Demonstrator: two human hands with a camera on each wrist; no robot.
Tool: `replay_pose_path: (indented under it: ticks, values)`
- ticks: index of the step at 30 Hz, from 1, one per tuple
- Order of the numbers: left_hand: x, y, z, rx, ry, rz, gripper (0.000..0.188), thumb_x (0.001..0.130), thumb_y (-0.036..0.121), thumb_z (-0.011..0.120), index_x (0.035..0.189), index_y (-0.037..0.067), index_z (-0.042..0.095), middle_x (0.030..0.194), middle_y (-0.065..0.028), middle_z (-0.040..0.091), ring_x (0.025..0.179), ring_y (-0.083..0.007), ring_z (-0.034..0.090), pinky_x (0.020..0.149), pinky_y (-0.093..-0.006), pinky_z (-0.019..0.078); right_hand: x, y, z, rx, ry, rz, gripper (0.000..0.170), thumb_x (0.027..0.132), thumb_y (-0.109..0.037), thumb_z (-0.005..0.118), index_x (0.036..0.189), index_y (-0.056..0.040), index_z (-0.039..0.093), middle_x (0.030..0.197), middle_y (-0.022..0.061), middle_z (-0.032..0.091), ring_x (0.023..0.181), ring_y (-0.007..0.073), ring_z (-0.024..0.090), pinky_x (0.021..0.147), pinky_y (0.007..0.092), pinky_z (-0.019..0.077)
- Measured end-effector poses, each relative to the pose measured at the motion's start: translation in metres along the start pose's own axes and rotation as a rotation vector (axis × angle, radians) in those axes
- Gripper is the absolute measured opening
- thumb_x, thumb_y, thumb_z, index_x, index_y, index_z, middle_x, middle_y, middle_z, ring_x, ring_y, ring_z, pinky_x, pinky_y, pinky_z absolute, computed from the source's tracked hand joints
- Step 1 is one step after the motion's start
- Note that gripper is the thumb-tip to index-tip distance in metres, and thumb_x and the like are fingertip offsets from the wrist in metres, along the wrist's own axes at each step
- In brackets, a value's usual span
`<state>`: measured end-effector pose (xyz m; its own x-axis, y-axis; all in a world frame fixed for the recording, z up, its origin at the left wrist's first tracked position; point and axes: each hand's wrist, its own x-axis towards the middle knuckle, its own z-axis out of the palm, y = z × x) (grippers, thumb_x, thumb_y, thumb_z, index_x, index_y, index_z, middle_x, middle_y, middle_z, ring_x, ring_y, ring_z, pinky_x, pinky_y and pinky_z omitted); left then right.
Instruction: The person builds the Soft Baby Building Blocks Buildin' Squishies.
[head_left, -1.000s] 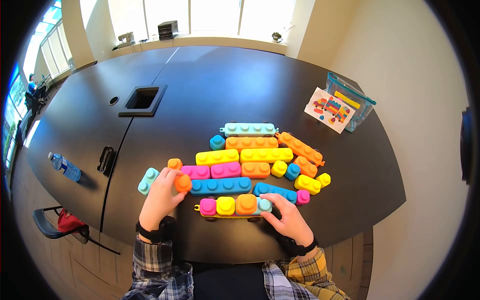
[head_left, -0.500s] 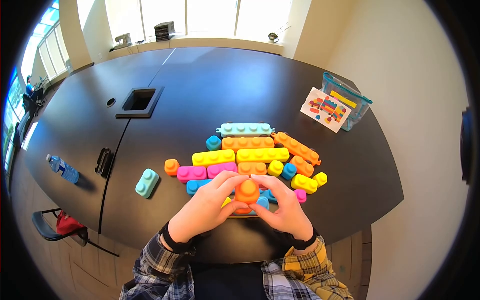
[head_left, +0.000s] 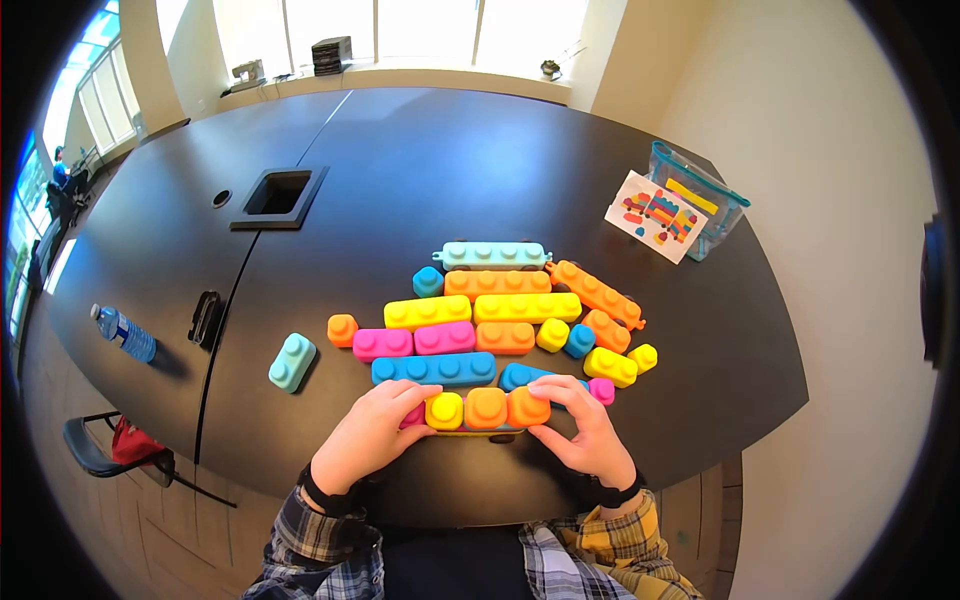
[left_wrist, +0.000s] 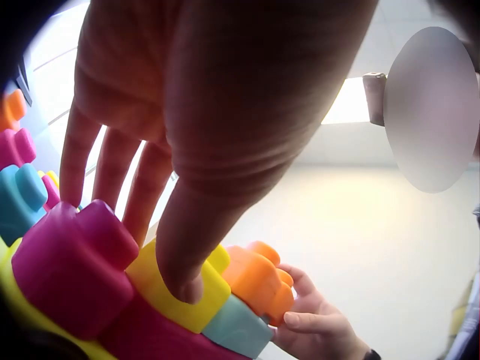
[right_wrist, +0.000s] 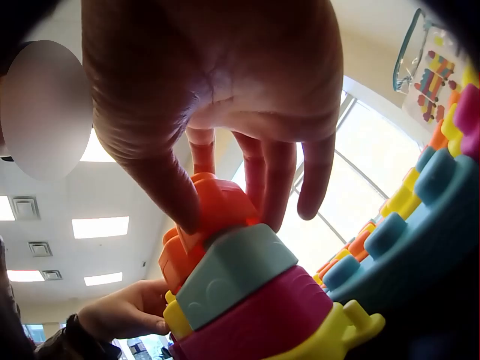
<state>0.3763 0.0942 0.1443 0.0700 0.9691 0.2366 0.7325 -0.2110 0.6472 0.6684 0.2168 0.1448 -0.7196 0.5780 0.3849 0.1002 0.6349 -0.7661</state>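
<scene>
Block train (head_left: 470, 432): between the two hands, fingers behind, thumbs in front.
Left hand (head_left: 365, 436): grasps yellow block (head_left: 444, 411), thumb against its near face.
Right hand (head_left: 592, 440): pinches orange end block (head_left: 529, 407).
Long blue brick (head_left: 433, 369): just beyond train.
Water bottle (head_left: 124, 334): well left of train.

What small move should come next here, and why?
Probably a gentle downward press by the right hand on the end orange block. It pinches that block on top of the light blue piece, and I can't tell whether it is fully seated. The left hand, its thumb against the yellow block, could steady the stack.
</scene>
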Motion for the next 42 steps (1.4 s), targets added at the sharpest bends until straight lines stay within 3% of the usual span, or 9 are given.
replay_pose_path:
  ticks: [15, 21, 23, 25, 29, 37, 42]
  values:
    - [0.001, -0.003, 0.002, -0.016, 0.023, 0.007, 0.049, 0.080, 0.008, 0.086, 0.126, 0.007, 0.070, 0.106, -0.0128, 0.069, 0.101, -0.0355, 0.067, 0.089, -0.0435, 0.0558, -0.003, 0.007, 0.013, -0.061, 0.053, -0.050, 0.060, 0.083, 0.003, 0.082, 0.139, -0.0108, 0.064, 0.130, 0.0145, 0.063, 0.117, 0.0318, 0.065, 0.101, 0.0385, 0.0547]
    - [0.000, -0.003, 0.003, -0.015, 0.023, -0.002, 0.048, 0.081, 0.008, 0.085, 0.126, 0.007, 0.069, 0.108, -0.0135, 0.070, 0.104, -0.0363, 0.067, 0.091, -0.0434, 0.0559, -0.007, 0.012, 0.013, -0.076, 0.044, -0.042, 0.065, 0.082, -0.001, 0.086, 0.141, -0.0122, 0.061, 0.133, 0.0141, 0.064, 0.122, 0.0329, 0.065, 0.104, 0.0409, 0.0532]
    - [0.001, -0.005, 0.001, 0.005, -0.037, 0.002, 0.052, 0.082, 0.012, 0.085, 0.129, 0.005, 0.064, 0.113, -0.0139, 0.069, 0.110, -0.0365, 0.065, 0.097, -0.0453, 0.0533, -0.008, 0.011, 0.012, -0.091, 0.026, -0.036, 0.066, 0.082, -0.003, 0.086, 0.142, -0.0109, 0.059, 0.136, 0.0145, 0.064, 0.124, 0.0333, 0.065, 0.105, 0.0411, 0.0530]
    - [0.003, -0.005, 0.002, 0.010, -0.061, -0.007, 0.054, 0.081, 0.012, 0.086, 0.130, 0.006, 0.064, 0.115, -0.0147, 0.069, 0.111, -0.0370, 0.065, 0.097, -0.0456, 0.0537, -0.009, 0.008, 0.012, -0.064, -0.018, 0.150, 0.073, 0.086, -0.007, 0.084, 0.151, -0.0087, 0.051, 0.143, 0.0167, 0.062, 0.131, 0.0360, 0.063, 0.108, 0.0426, 0.0520]
    - [0.010, -0.017, 0.014, 0.033, -0.166, 0.000, 0.058, 0.080, 0.014, 0.087, 0.131, 0.007, 0.061, 0.115, -0.0159, 0.068, 0.112, -0.0383, 0.064, 0.097, -0.0472, 0.0532, -0.007, 0.017, 0.013, -0.119, -0.158, 0.242, 0.076, 0.087, -0.013, 0.085, 0.152, -0.0058, 0.047, 0.146, 0.0189, 0.061, 0.134, 0.0379, 0.061, 0.110, 0.0433, 0.0508]
    - [0.024, -0.016, 0.024, 0.114, -0.239, -0.048, 0.060, 0.076, 0.013, 0.088, 0.129, 0.012, 0.059, 0.109, -0.0164, 0.066, 0.108, -0.0388, 0.063, 0.093, -0.0490, 0.0517, 0.001, 0.019, 0.015, -0.139, -0.161, 0.286, 0.051, 0.084, -0.010, 0.086, 0.130, -0.0021, 0.064, 0.122, 0.0165, 0.072, 0.114, 0.0378, 0.070, 0.099, 0.0414, 0.0563]
    - [0.025, -0.010, 0.025, 0.226, -0.237, -0.105, 0.068, 0.072, 0.016, 0.091, 0.131, 0.014, 0.058, 0.109, -0.0157, 0.065, 0.107, -0.0389, 0.063, 0.093, -0.0484, 0.0514, -0.001, 0.022, 0.017, -0.130, -0.144, 0.273, 0.054, 0.083, -0.009, 0.086, 0.131, -0.0018, 0.063, 0.123, 0.0169, 0.072, 0.115, 0.0370, 0.070, 0.099, 0.0408, 0.0562]
